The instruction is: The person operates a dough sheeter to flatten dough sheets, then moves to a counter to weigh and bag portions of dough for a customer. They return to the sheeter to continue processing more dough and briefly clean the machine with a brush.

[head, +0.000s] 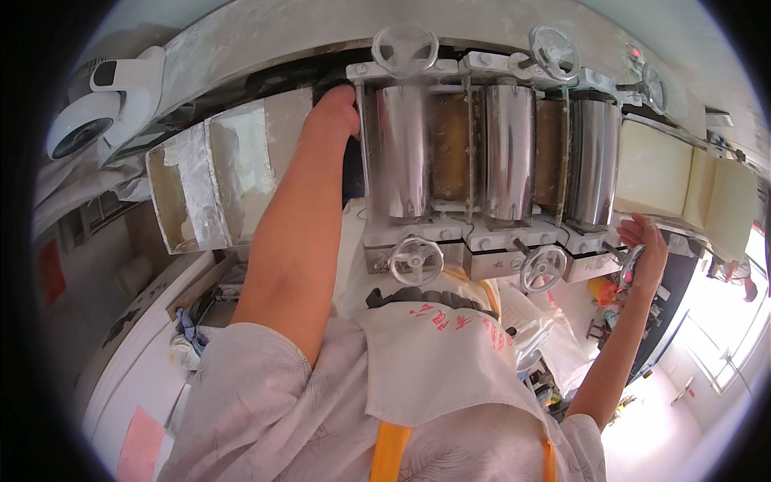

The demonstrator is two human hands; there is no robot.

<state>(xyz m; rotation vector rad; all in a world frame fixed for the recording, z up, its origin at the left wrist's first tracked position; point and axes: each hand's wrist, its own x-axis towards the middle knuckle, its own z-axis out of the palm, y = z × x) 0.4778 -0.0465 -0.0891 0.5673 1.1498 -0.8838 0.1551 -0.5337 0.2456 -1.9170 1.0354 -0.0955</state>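
Note:
My left hand (pixel 344 105) reaches to the left end of a metal roller machine, beside its first polished steel roller (pixel 403 150); its fingers are mostly hidden by the frame. At the machine's front right, my right hand (pixel 649 250) is at a small metal handwheel (pixel 629 265), palm close to the rim, fingers extended and slightly bent. Between the hands stand a second roller (pixel 509 150) and a third roller (pixel 593 159). Two more front handwheels, the left one (pixel 415 260) and the middle one (pixel 543 268), stick out towards me. A pale sheet (pixel 653 165) lies right of the rollers.
Floury metal trays (pixel 211 181) extend left of the machine. A white fan (pixel 96 114) stands at the far left. More handwheels (pixel 554 53) line the machine's far side. White sacks (pixel 560 343) lie below the machine, near an orange item (pixel 601 291).

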